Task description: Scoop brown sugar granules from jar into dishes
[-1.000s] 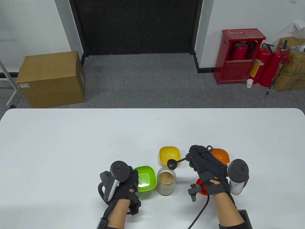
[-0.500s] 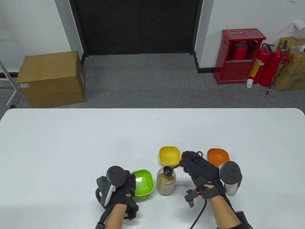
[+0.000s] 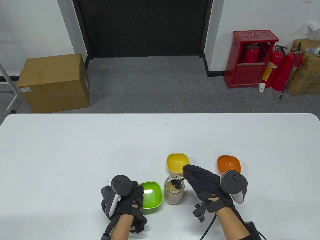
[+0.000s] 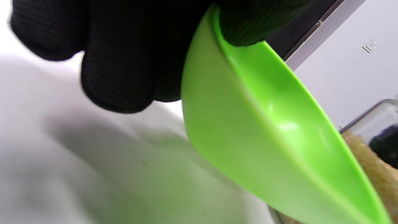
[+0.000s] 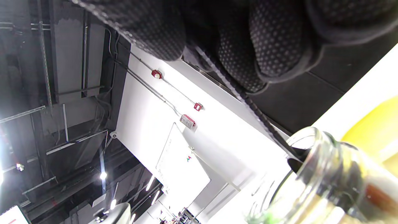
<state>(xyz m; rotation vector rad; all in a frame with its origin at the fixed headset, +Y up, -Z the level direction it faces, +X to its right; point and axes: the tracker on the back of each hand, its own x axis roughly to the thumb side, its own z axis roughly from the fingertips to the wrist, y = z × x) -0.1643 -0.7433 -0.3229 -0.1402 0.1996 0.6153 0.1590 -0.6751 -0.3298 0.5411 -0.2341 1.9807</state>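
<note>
Brown sugar granules [image 3: 173, 187] are contained in the jar [image 3: 174, 193] at the desk's [image 3: 75, 150] 6 o'clock edge. The spoon [image 3: 178, 182] is gripped by the right hand [image 3: 205, 183], bowl lowered into the jar. The green dish [image 3: 150, 194], at the jar's 9 o'clock, is held at its rim by the left hand [image 3: 127, 200].

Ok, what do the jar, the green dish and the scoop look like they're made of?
Jar: clear glass, probably; the sugar shows through its wall, and its thick rim glints in the right wrist view.
Green dish: likely glossy moulded plastic, with uniform colour and soft highlights inside.
Scoop: matte black, plastic or coated metal; the pictures cannot settle which.
</note>
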